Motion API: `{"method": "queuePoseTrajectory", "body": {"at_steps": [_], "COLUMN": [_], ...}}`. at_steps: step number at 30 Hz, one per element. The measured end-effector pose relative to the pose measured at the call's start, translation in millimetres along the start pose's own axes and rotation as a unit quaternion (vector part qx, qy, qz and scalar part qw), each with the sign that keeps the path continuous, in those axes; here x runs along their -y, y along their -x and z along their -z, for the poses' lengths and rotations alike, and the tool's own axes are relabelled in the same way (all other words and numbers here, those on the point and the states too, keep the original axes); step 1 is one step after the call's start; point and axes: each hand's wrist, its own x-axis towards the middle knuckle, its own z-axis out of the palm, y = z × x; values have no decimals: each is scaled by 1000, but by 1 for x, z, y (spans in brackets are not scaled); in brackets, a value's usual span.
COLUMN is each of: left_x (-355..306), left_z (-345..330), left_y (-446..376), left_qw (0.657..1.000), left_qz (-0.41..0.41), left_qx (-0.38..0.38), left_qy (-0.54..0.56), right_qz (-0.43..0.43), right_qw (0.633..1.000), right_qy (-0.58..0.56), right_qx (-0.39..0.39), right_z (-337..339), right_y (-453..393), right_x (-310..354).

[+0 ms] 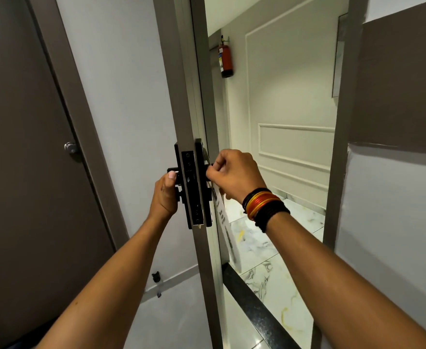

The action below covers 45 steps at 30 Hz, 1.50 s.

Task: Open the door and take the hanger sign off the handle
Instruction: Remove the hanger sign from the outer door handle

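Note:
The door (181, 79) stands ajar and I see it edge-on, with its black lock plate (193, 187) facing me. My left hand (165, 195) is wrapped around the inner black handle on the near side of the door. My right hand (234, 173) reaches round the outer side and pinches the top of the white hanger sign (228, 235) at the outer handle, which the fingers hide. The sign hangs down along the outer face, printed with dark letters seen at a slant.
Through the gap lies a corridor with a white marble floor (269, 285), a dark threshold strip (254, 306) and a panelled white wall. A red fire extinguisher (225, 60) hangs on that wall. A second grey door with a round knob (70, 148) is at left.

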Motion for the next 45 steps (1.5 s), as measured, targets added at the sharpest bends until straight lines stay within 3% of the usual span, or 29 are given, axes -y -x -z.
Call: {"method": "queuePoseTrajectory", "body": {"at_steps": [9,18,24,28,32,40,45], "left_x": [4,4,1,-6,-10,-23,-34], "left_z": [-4,-7,-20,-30,-43,-88,-127], "left_y": [-3,-9,-9,-9,-12,-20,-24], "left_qw": [1000,997,996,994,992,990,989], "left_qz": [-1,-25,-50,-78,-81,-52,16], "left_qx": [20,69,68,75,85,106,124], "left_qy": [1,-17,-28,-36,-48,-77,-74], "right_qz": [88,82,78,117,127,22,-24], "right_qw": [973,929,872,787,718,746,798], "right_qy": [211,359,466,569,649,591,523], "right_qx": [25,44,126,206,219,307,299], "right_z": [15,4,30,70,117,216,266], "right_y": [-38,-87,-86,-70,-47,-23,-16], "right_x": [-14,-58,-59,-57,-43,8,29]}}
